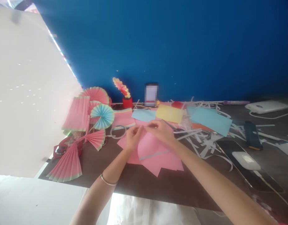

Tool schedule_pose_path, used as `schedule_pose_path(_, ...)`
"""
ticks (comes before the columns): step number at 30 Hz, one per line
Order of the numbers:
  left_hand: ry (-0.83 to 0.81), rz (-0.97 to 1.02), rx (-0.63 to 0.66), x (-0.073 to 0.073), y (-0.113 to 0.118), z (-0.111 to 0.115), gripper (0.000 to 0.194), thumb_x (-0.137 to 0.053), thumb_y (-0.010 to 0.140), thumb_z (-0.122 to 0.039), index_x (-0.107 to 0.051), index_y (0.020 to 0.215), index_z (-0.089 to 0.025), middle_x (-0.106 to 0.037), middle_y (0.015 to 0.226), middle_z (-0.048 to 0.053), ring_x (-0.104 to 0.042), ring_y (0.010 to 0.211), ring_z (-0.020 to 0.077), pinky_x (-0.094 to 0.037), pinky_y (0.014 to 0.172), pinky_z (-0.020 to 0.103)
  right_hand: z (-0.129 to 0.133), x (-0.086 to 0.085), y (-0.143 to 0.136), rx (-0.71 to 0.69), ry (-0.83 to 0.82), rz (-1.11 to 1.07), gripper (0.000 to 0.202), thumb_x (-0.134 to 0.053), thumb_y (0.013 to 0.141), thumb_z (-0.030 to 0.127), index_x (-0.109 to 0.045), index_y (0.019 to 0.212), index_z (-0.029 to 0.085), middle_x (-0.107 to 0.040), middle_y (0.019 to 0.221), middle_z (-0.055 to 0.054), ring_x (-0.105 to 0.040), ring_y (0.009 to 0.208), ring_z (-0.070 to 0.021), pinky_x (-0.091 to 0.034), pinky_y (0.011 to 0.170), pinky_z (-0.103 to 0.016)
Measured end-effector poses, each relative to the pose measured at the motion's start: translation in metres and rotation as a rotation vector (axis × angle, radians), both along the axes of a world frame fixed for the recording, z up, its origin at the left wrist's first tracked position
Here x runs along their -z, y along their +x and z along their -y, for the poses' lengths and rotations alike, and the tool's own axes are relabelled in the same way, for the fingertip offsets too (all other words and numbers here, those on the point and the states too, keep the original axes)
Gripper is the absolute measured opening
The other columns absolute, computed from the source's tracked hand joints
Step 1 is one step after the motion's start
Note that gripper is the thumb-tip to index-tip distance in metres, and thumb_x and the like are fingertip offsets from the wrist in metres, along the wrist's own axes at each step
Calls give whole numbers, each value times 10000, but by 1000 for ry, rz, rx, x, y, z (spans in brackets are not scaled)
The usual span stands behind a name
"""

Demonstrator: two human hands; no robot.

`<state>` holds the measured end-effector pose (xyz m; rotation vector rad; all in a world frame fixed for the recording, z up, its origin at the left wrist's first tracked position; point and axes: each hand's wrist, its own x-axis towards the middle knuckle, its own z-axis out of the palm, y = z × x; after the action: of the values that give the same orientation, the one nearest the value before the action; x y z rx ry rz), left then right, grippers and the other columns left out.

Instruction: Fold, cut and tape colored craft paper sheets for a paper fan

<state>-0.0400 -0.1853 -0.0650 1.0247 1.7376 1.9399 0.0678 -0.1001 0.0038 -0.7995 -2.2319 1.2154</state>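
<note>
My left hand (pixel 134 137) and my right hand (pixel 160 130) are close together over the middle of the dark table, fingertips pinched at the far edge of a pink paper sheet (pixel 150 145). The sheet bulges up a little between my wrists, and a grey-blue stripe runs along its near edge. Beneath it, more pink sheets (pixel 155 167) lie fanned out at angles. Just beyond my fingers are a light blue paper (pixel 144 115) and a yellow paper (pixel 169 113). A pale ring-shaped roll (pixel 118 132) lies left of my left hand.
Pleated paper fans (pixel 66 162) and a blue pleated rosette (pixel 102 116) crowd the left. White paper strips (pixel 208 143), blue sheets (pixel 211 118), a phone (pixel 242 165) with a white device on top, and a black object (pixel 253 134) cover the right. A blue wall (pixel 169 47) stands behind.
</note>
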Motion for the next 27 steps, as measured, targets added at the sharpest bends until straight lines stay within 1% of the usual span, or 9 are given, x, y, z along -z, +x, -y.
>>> schedule_pose_path(6,-3,-135,-124,7,-4,0,260,-526,821,-396,-657,807,-172,-656,729,40,-572,661,139,-421,649,250,-5,-1,3,-50,55,9,183,-590,755,310,-728,774,191,-716,810,-44,-630,758,-191,-467,667,-282)
schedule_pose_path(10,-2,-180,-183,6,-7,0,273,-508,830,-413,-648,827,-179,-655,743,41,-569,664,143,-412,648,251,-10,-5,5,-48,77,17,177,-598,754,282,-731,833,198,-718,848,-52,-636,783,-204,-487,688,-302)
schedule_pose_path(13,0,-206,-183,4,-7,1,275,-499,834,-416,-643,826,-183,-653,749,40,-566,664,143,-408,651,251,-16,-6,4,-58,78,24,166,-611,744,257,-731,837,191,-717,865,-56,-638,796,-203,-494,708,-303)
schedule_pose_path(16,-10,-251,-179,2,-7,2,262,-481,847,-394,-638,827,-185,-650,752,39,-564,670,141,-404,659,249,-23,-4,2,-76,83,57,184,-631,736,272,-730,867,189,-714,907,-62,-639,827,-204,-494,728,-302)
schedule_pose_path(19,-9,-276,-166,3,-7,2,251,-471,853,-376,-630,828,-183,-650,765,42,-566,682,141,-405,668,249,-30,-1,-1,-108,134,90,209,-623,746,274,-726,904,182,-709,956,-72,-638,848,-206,-488,749,-305)
schedule_pose_path(23,-5,-250,-164,5,-10,1,254,-484,845,-390,-624,819,-179,-642,758,41,-557,673,139,-404,664,250,-33,0,-4,-163,195,107,196,-590,773,268,-731,889,197,-713,943,-57,-640,831,-201,-482,731,-303)
schedule_pose_path(27,-8,-156,-134,2,-11,1,282,-488,839,-424,-613,814,-172,-625,742,29,-541,666,129,-398,635,237,-28,-3,-7,-158,199,106,166,-584,771,229,-737,828,198,-720,887,-53,-639,792,-195,-475,701,-293)
